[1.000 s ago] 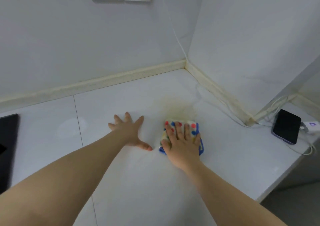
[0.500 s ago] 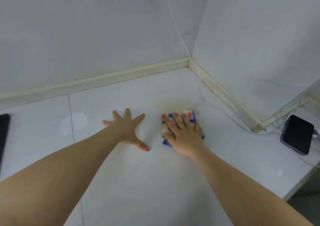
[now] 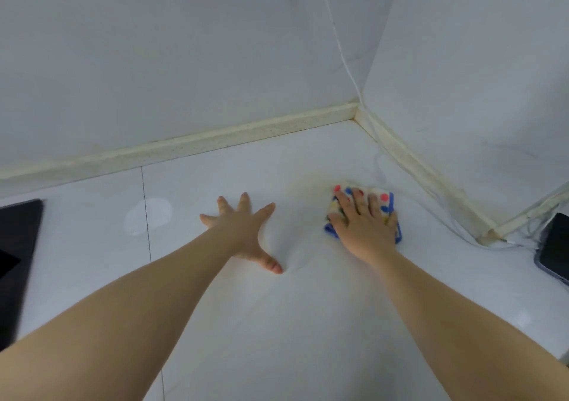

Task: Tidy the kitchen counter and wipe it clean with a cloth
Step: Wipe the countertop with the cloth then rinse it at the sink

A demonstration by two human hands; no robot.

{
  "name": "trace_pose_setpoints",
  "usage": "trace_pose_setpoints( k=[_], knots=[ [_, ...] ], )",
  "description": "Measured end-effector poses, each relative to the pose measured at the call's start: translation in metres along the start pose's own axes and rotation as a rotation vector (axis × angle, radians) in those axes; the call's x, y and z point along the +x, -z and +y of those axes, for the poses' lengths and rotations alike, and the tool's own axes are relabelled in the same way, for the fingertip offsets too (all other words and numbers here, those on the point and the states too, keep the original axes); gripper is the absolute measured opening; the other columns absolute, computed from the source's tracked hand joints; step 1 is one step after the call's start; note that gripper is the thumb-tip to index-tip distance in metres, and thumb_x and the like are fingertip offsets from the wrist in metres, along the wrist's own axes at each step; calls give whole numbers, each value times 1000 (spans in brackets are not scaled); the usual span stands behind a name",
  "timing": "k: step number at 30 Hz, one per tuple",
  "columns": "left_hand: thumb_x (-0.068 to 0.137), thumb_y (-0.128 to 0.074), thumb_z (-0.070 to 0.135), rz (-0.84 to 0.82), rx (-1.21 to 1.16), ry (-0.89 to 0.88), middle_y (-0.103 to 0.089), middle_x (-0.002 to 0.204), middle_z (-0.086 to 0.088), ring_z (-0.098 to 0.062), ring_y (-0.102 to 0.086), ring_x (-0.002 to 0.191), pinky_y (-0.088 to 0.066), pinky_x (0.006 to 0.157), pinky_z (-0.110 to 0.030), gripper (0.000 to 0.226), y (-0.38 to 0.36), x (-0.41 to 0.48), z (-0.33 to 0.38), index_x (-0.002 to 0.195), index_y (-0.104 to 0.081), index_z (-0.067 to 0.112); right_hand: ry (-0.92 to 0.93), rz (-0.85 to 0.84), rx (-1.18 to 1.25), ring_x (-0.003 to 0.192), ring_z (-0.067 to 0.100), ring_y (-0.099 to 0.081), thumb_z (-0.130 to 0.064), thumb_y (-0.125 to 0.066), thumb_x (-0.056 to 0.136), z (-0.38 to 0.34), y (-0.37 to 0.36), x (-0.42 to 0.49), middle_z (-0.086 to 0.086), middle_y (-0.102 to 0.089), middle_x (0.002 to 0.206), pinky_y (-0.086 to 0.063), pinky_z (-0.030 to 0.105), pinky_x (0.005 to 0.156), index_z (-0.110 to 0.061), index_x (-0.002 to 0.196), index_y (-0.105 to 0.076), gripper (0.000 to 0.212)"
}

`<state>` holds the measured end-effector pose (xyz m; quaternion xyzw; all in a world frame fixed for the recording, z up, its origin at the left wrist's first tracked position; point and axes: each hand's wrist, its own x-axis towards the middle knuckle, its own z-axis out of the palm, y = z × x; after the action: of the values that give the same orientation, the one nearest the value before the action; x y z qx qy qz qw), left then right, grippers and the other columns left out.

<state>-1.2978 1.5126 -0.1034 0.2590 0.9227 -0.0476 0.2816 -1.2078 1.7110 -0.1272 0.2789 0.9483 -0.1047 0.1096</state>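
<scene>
Cloth (image 3: 382, 199) lies folded under the flat right hand (image 3: 365, 226), pressed down to scrub; the left hand (image 3: 243, 231), fingers spread, steadies on the table (image 3: 308, 323).

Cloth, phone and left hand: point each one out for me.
cloth (image 3: 381, 199), head view, spotted far edge.
phone (image 3: 555, 246), head view, dark screen.
left hand (image 3: 243, 231), head view, back of the hand.

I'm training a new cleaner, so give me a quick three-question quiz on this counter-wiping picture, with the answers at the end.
1. True or false: the left hand lies flat on the counter, apart from the cloth.
2. What lies near the counter's right edge? A) mug B) phone C) plate
3. Which hand presses the cloth?
Key: 1 true; 2 B; 3 the right hand.
</scene>
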Motion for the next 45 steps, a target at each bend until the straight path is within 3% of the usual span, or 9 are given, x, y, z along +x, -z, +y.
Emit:
trace_pose_setpoints(
  k=[2, 8, 14, 20, 26, 31, 33, 38, 45],
  knots=[
    [48, -73, 75, 2, -9, -6, 17, 157, 0, -46, 16, 140, -12, 105, -73, 128, 1, 0, 1, 143, 9, 51, -72, -8, 19, 147, 23, 11, -47, -16, 99, -9, 0, -2, -7, 12, 159, 4, 58, 114, -39, 149, 8, 56],
    [51, -73, 73, 0, -4, -1, 17, 157, 0, -47, 15, 140, -13, 105, -72, 128, 2, -1, 4, 144, 10, 49, 281, -33, -96, 147, 18, 11, -51, -22, 97, -46, -17, -17, -13, 11, 159, 5, 57, 113, -44, 148, 5, 58],
    [55, -72, 72, 62, -27, -39, 4, 159, 9, -31, 3, 146, -24, 112, -55, 132, 6, -6, -16, 151, 4, 23, -60, -25, -11, 147, 24, 13, -48, -14, 99, -21, 1, 7, -7, 14, 159, 5, 61, 114, -37, 149, 8, 56],
    [59, -72, 68, 30, 20, -88, 8, 159, 9, -29, 7, 146, -17, 116, -52, 130, 11, -6, -26, 151, 6, 21, 311, -29, -101, 147, 20, 12, -50, -21, 98, -80, -23, -17, -10, 12, 159, 7, 57, 113, -42, 148, 4, 57],
    [57, -73, 68, 42, -2, -72, 11, 159, -4, -37, 12, 144, -6, 117, -51, 130, 3, -10, -31, 150, 8, 29, 55, -37, -15, 147, 25, 13, -49, -15, 99, -66, -7, 7, -6, 15, 159, 5, 61, 113, -38, 149, 8, 57],
    [58, -76, 64, 34, 15, -85, 1, 158, -4, -39, 1, 144, -20, 115, -51, 130, 12, -7, -29, 150, 8, 30, 384, -45, -119, 147, 20, 13, -50, -22, 97, -95, -24, -18, -11, 13, 159, 6, 56, 114, -42, 148, 7, 59],
    [60, -76, 62, 27, 12, -90, 1, 159, -2, -36, 3, 145, -21, 114, -51, 127, 14, -9, -30, 151, 6, 29, 328, -24, -97, 148, 19, 8, -50, -23, 97, -76, -14, 2, -13, 9, 159, 3, 55, 115, -45, 147, 4, 58],
    [57, -73, 69, 62, 15, -75, 6, 159, 4, -31, 7, 146, -17, 115, -51, 128, 6, -4, -36, 150, 7, 32, -50, 9, 1, 147, 26, 9, -47, -17, 98, -43, 1, 33, -5, 10, 160, 1, 62, 113, -37, 150, 4, 57],
    [53, -70, 75, 43, 1, 4, 18, 158, 0, -44, 16, 142, -5, 116, -55, 130, 0, 1, -40, 145, 15, 44, 352, -16, -120, 148, 20, 9, -52, -20, 98, -92, -11, 27, -12, 9, 159, 3, 55, 115, -41, 149, 2, 57]
  ],
)
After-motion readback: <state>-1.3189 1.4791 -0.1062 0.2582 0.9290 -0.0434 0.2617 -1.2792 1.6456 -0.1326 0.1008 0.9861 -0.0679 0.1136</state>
